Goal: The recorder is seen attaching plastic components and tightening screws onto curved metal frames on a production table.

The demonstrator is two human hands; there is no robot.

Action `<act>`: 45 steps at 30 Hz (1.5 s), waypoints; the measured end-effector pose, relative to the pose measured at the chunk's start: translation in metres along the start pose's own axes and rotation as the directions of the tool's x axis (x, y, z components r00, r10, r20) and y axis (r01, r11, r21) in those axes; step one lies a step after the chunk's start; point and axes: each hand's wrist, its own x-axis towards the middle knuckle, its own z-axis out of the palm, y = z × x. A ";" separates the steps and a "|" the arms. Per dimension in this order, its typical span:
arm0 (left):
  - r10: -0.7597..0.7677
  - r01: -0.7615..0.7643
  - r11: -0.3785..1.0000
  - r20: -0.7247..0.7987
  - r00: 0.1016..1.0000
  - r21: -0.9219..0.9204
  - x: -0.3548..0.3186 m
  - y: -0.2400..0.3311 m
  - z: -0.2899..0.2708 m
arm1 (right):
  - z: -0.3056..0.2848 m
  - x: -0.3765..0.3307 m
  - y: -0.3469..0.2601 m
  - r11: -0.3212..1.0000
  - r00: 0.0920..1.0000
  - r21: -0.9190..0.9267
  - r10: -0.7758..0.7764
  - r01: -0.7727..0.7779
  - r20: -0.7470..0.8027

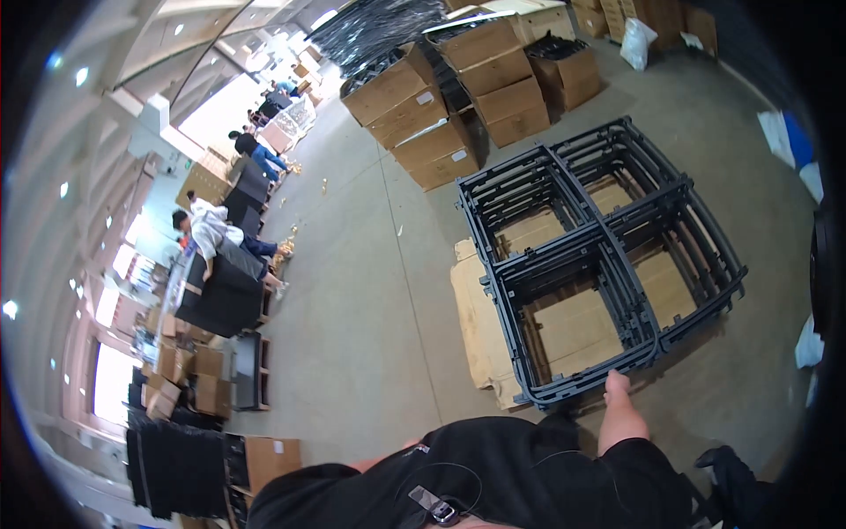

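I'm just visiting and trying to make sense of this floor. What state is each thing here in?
black frames: stacked in four piles on flattened cardboard
right hand: bare, reaching the nearest frame stack, grip hidden
left hand: not in view
cardboard boxes: stacked, mostly closed
person at the left: bent over a black table

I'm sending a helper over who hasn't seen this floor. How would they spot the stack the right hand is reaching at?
On the concrete floor, right of the open aisle, flattened cardboard lies under four stacks of black frames set in a square. The right hand is at the nearest stack; it alone sits by the cardboard's front edge.
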 end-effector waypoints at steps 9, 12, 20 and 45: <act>-0.617 0.617 0.784 -0.178 0.767 -0.061 -0.078 0.134 -0.040 | -0.027 0.092 0.018 0.841 0.941 0.423 0.289 -0.338 0.176; -0.444 0.437 0.896 -0.160 0.881 -0.083 -0.055 0.156 -0.048 | -0.014 0.071 0.001 0.778 0.926 0.502 0.315 -0.378 0.208; -0.101 0.091 0.959 -0.025 0.995 -0.267 0.030 0.263 -0.085 | -0.042 -0.035 -0.035 0.741 0.946 0.606 0.123 -0.289 0.300; 0.326 0.094 0.180 0.149 0.933 -0.979 0.100 0.140 -0.214 | 0.294 -0.650 -0.175 0.387 0.460 0.530 -0.888 0.755 -0.006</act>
